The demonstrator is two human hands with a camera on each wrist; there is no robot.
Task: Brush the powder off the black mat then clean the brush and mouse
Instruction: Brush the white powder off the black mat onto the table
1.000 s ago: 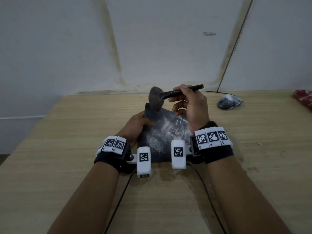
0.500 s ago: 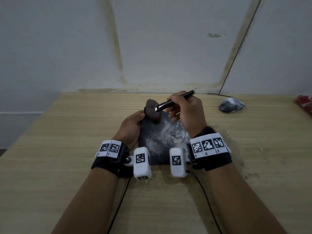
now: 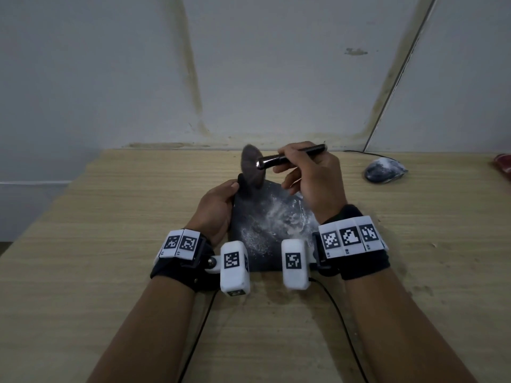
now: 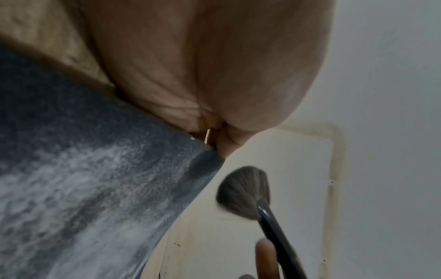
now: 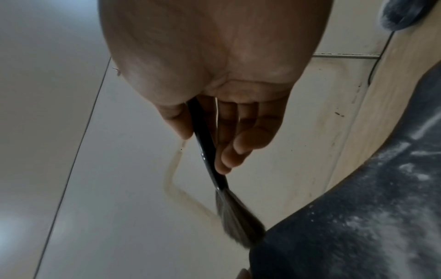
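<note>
A black mat (image 3: 265,222) dusted with white powder lies on the wooden table, its far left corner lifted. My left hand (image 3: 218,203) grips that left edge, thumb on top; the powdered mat (image 4: 83,179) fills the left wrist view. My right hand (image 3: 309,175) pinches the dark handle of a fan-shaped brush (image 3: 253,170). The grey bristles (image 5: 236,224) hang just off the mat's far corner (image 5: 358,226). In the left wrist view the brush (image 4: 245,192) is apart from the mat. A powder-covered mouse (image 3: 384,170) sits at the right.
The wooden table (image 3: 110,244) meets a white wall at the back. The mouse cable (image 3: 359,152) runs along the back edge. A red object (image 3: 503,164) lies at the far right edge. Black wrist cables (image 3: 199,327) trail toward me.
The brush dipped onto the mat's far left corner half a second ago and has now swung up and away past that corner. My left hand keeps its hold on the mat edge.
</note>
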